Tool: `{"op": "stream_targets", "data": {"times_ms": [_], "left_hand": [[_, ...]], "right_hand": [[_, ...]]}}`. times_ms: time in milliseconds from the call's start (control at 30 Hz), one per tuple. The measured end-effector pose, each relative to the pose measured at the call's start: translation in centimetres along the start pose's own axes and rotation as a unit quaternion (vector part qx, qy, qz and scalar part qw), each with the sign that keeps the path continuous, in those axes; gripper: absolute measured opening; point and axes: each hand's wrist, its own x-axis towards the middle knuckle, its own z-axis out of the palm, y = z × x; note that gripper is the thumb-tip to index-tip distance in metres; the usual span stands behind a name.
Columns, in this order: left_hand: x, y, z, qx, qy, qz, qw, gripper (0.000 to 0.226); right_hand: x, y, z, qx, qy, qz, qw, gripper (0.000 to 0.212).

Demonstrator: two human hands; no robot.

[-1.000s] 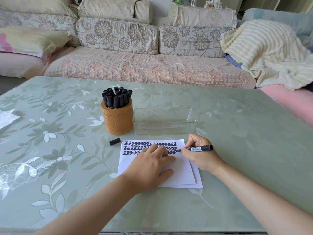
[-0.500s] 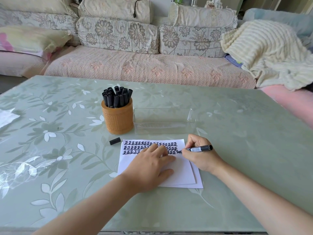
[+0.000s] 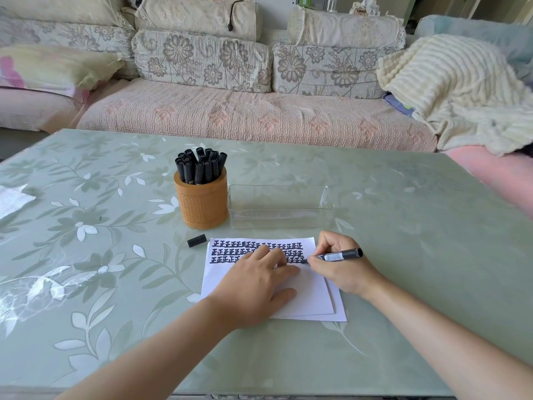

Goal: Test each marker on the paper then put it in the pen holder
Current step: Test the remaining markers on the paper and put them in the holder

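The right hand [image 3: 343, 269] grips a marker [image 3: 339, 256], tip on the paper [image 3: 305, 295]. The left hand [image 3: 256, 287] lies flat there, fingers straight. A loose cap [image 3: 197, 240] lies beside the holder [image 3: 202, 202]; a clear tray [image 3: 281, 207] stands behind the paper on the desk [image 3: 418, 255].

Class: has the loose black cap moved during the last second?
No. The cap stays just left of the paper, in front of the pen holder.

We count one pen holder [image 3: 202, 203], about a dozen capped markers [image 3: 199, 168], one uncapped marker [image 3: 340, 255], one loose cap [image 3: 197, 240], one clear tray [image 3: 279, 217], two paper sheets [image 3: 311, 293], three rows of marks [image 3: 230, 252]
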Motion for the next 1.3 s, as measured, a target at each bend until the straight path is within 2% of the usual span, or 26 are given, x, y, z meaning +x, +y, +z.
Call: {"op": "stream_targets", "data": {"times_ms": [167, 333, 433, 567, 667, 767, 800, 867, 967, 1100, 1200, 1300], "left_hand": [[0.0, -0.1, 0.1, -0.005, 0.005, 0.004, 1.000, 0.039], [-0.1, -0.3, 0.1, -0.017, -0.001, 0.008, 1.000, 0.041], [-0.1, -0.6, -0.4, -0.037, -0.023, 0.007, 0.999, 0.045], [0.0, -1.8, -2.2, -0.041, -0.006, 0.000, 0.999, 0.042], [-0.4, -4.0, -4.0, -0.002, 0.056, -0.055, 0.997, 0.027], [-1.6, -6.7, -5.2, 0.044, 0.070, -0.155, 0.985, 0.013], [-2.0, -7.4, -5.4, 0.051, 0.070, -0.192, 0.978, 0.014], [-2.7, -8.5, -5.5, 0.055, 0.069, -0.253, 0.963, 0.018], [-3.5, -9.4, -5.1, 0.068, 0.038, -0.290, 0.954, 0.025], [-4.0, -10.1, -4.6, 0.069, 0.009, -0.291, 0.954, 0.023], [-3.8, -9.9, -5.2, 0.067, 0.037, -0.273, 0.959, 0.017], [-3.3, -9.0, -6.2, 0.002, 0.107, -0.252, 0.962, 0.014]], "right_hand": [[0.1, -0.1, 0.0, -0.004, 0.003, 0.004, 1.000, 0.020], [0.0, -0.6, -0.4, 0.077, 0.060, 0.010, 0.995, 0.019], [0.1, -1.8, -0.6, 0.046, 0.060, -0.022, 0.997, 0.012], [0.3, -4.1, -0.2, 0.014, 0.026, -0.048, 0.998, 0.023], [0.3, -5.4, 0.2, 0.006, -0.029, -0.057, 0.998, 0.036], [0.9, -6.0, 0.7, -0.037, -0.097, -0.042, 0.994, 0.065], [1.2, -6.3, 1.0, -0.037, -0.114, -0.028, 0.992, 0.067], [1.5, -6.9, 1.7, -0.028, -0.127, -0.015, 0.991, 0.056], [1.9, -7.6, 2.4, 0.006, -0.127, 0.005, 0.992, 0.043], [2.2, -8.2, 2.9, -0.093, -0.126, -0.030, 0.987, 0.031], [2.6, -8.1, 3.3, -0.138, -0.108, -0.058, 0.983, 0.026], [2.9, -8.0, 3.7, -0.164, -0.088, -0.061, 0.981, 0.033]]}}
